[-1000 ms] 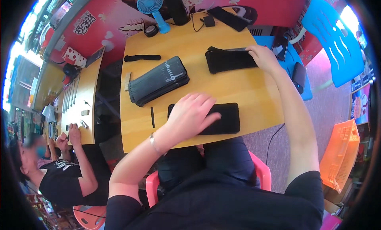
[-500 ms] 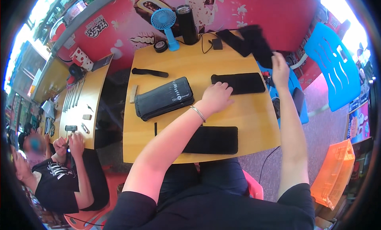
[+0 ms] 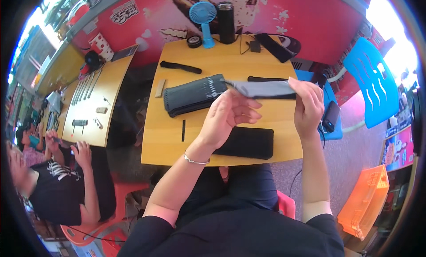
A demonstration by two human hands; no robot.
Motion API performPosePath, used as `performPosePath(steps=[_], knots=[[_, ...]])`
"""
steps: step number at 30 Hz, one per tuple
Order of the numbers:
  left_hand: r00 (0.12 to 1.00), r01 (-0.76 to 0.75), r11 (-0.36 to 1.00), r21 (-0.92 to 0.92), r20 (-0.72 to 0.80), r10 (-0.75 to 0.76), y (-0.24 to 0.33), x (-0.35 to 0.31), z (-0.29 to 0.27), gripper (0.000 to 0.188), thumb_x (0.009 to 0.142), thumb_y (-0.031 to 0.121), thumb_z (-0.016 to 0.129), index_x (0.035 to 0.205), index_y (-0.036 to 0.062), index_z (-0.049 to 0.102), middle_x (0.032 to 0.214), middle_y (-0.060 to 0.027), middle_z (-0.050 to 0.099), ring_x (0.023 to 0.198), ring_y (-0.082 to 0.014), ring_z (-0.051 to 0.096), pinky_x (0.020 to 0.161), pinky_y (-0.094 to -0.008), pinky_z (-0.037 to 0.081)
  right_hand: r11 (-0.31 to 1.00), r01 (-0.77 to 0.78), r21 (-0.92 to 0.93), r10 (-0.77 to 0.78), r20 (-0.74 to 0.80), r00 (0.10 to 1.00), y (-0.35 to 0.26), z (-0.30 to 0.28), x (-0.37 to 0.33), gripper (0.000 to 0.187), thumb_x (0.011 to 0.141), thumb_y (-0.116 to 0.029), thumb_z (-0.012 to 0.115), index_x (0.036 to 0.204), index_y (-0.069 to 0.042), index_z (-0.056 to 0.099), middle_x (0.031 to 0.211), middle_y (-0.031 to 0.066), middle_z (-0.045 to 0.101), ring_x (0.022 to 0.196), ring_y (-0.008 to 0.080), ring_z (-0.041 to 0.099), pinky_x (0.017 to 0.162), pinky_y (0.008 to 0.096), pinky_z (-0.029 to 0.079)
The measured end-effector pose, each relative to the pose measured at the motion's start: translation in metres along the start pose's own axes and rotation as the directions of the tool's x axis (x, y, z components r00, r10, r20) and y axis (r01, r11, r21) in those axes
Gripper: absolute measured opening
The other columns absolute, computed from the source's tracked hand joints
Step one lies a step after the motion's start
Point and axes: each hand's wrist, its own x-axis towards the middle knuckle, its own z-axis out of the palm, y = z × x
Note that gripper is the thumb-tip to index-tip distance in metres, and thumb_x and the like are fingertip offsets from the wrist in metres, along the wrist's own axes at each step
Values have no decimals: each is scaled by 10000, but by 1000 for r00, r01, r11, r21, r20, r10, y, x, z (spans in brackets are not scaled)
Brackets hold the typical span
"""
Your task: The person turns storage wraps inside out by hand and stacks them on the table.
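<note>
My right hand [image 3: 309, 104] is closed on the right end of a flat grey-black fabric piece [image 3: 268, 88], held in the air above the table. My left hand [image 3: 228, 115] is beside its left end with fingers apart; whether it touches the piece I cannot tell. Under the held piece lies another flat black piece [image 3: 288, 96], partly covered. A third black piece [image 3: 248, 143] lies near the front edge, partly behind my left wrist. A thick, dark folded pouch [image 3: 193, 96] with white print lies left of my hands. A narrow black strip [image 3: 183, 130] lies near it.
On the table [image 3: 156, 144] are a black strap [image 3: 179, 67], tan block [image 3: 160, 88], blue fan [image 3: 203, 24], black bottle [image 3: 226, 23], adapter [image 3: 254, 46] and flat black piece [image 3: 274, 47]. Blue chairs [image 3: 372, 86] and an orange crate [image 3: 364, 201] stand right. A person [image 3: 57, 186] works left.
My right hand has brought the fabric piece from the far right edge to above the middle of the table. My left hand has lifted off the black piece and turned beside it. The view has shifted.
</note>
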Motion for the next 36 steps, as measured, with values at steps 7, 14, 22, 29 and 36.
performPosePath(steps=[7, 14, 22, 29, 36], knots=[[992, 31, 994, -103, -116, -43, 29, -52, -2, 404, 1050, 330, 356, 1182, -12, 525, 1032, -168, 668, 867, -250, 695, 784, -342, 571, 991, 135, -7, -135, 22, 991, -38, 0, -10, 237, 785, 34, 614, 978, -79, 693, 999, 36, 714, 885, 191, 642, 810, 321, 442], [984, 105, 965, -240, -113, -135, 34, -65, 2, 326, 1032, 223, 398, 1208, -25, 514, 1026, -161, 675, 874, -265, 702, 770, -326, 584, 987, 156, -44, -154, 46, 987, -46, -7, -18, 205, 784, -4, 648, 964, -88, 697, 987, 27, 712, 885, 181, 641, 800, 320, 434], [955, 182, 959, -217, -195, -225, 31, -67, 13, 351, 989, 190, 425, 1241, -43, 498, 1054, -172, 670, 873, -293, 703, 771, -350, 598, 990, 128, -58, -124, 71, 990, -44, -13, -25, 187, 783, -19, 662, 953, -89, 699, 975, 20, 712, 889, 184, 643, 805, 321, 433], [944, 231, 961, -151, -203, -259, 26, -62, 23, 373, 958, 162, 438, 1263, -46, 490, 1038, -171, 678, 867, -290, 706, 764, -354, 597, 997, 69, -44, -66, 60, 996, -38, -19, -39, 185, 789, -4, 656, 950, -86, 697, 971, 29, 711, 897, 190, 643, 813, 330, 437], [950, 256, 932, -257, -109, -291, 21, -47, 29, 299, 982, 131, 431, 1216, -27, 529, 1047, -156, 664, 886, -275, 697, 795, -354, 583, 998, 27, -64, -23, 63, 998, -26, -33, -45, 189, 785, 15, 654, 938, -89, 692, 948, 22, 712, 868, 194, 639, 817, 335, 438]])
